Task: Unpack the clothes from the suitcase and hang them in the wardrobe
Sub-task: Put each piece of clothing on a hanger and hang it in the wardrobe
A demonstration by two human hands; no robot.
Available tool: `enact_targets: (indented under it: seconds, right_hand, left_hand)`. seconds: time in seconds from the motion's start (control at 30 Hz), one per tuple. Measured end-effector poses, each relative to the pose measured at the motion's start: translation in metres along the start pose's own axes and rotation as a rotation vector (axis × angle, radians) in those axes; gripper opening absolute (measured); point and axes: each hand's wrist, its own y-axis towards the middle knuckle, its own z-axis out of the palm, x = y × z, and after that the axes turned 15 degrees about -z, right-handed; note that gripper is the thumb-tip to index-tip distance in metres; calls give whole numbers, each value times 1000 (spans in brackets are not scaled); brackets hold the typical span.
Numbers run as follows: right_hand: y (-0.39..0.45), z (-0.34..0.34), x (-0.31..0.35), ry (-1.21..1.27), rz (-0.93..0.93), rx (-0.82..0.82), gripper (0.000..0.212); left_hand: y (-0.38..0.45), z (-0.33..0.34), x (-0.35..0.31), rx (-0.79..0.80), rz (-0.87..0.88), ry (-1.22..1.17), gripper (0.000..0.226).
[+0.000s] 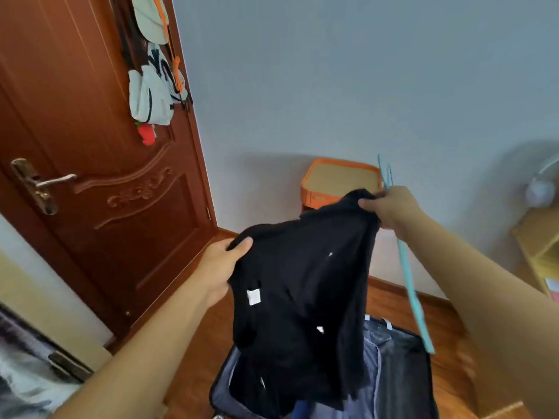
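A black garment [302,297] with small white tags hangs in the air above the open suitcase [396,373] on the floor. My left hand [220,267] grips its left upper edge. My right hand [390,207] pinches its top right corner and also holds a turquoise hanger [411,285], whose hook sticks up above the hand and whose arm slants down to the right. Denim clothing lies in the suitcase under the garment.
A brown wooden door [99,176] with bags hung on it stands at the left. An orange box [338,179] sits by the grey wall. A fan [541,189] and a yellow shelf [538,246] are at the right. The floor is wood.
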Motion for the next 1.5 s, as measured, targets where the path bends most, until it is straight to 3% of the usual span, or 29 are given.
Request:
enact_targets:
  seconds: [0.07, 0.13, 0.23, 0.33, 0.43, 0.5, 0.6, 0.7, 0.9, 1.0, 1.1, 1.17, 1.23, 1.37, 1.43, 1.5]
  right_hand:
    - [-13, -2, -1, -24, -96, 107, 36]
    - [-34, 11, 15, 92, -207, 320, 55]
    - [-57, 31, 24, 213, -329, 618, 45]
    - [-58, 26, 13, 263, -273, 545, 21]
    - [-61, 27, 5, 86, -269, 510, 8]
    - [-59, 31, 3, 46, -247, 407, 9]
    - [-49, 25, 5, 195, -154, 204, 14]
    - [-39, 9, 4, 267, -80, 110, 7]
    - [-35, -2, -5, 187, 29, 164, 9]
    - [-37, -6, -16, 216, 85, 116, 5]
    - [-40, -15, -29, 209, 140, 65, 7]
    - [-45, -24, -36, 215, 148, 60, 7]
    - [-52, -31, -42, 263, 144, 117, 8]
    - [-67, -31, -50, 143, 62, 311, 18]
    - [-70, -36, -52, -41, 6, 272, 33]
    - [-71, -50, -48, -146, -40, 195, 28]
  left_hand:
    - [-6, 23, -25, 117, 68, 211, 19]
    - [-8, 54, -48, 217, 149, 481, 14]
    - [-10, 91, -71, 342, 227, 713, 14]
    - [-11, 94, -71, 343, 173, 635, 10]
    - [-16, 74, -56, 442, 27, 466, 23]
    - [-16, 54, -39, 493, -19, 566, 33]
    - [-14, 20, -5, 143, 136, 895, 23]
    - [-8, -17, 17, -195, 313, 826, 42]
    - [-10, -37, -5, -338, 704, 901, 60]
    - [-11, -34, -25, -396, 845, 1053, 52]
    - [-21, -23, -33, -393, 911, 1304, 25]
    - [-25, -11, -32, -506, 868, 1357, 28]
    - [-24, 6, -32, -576, 799, 1368, 49]
    - [-3, 46, -43, -370, 419, 1136, 65]
    - [9, 59, -51, -274, 336, 1211, 65]
    - [15, 68, -62, -217, 300, 1352, 65]
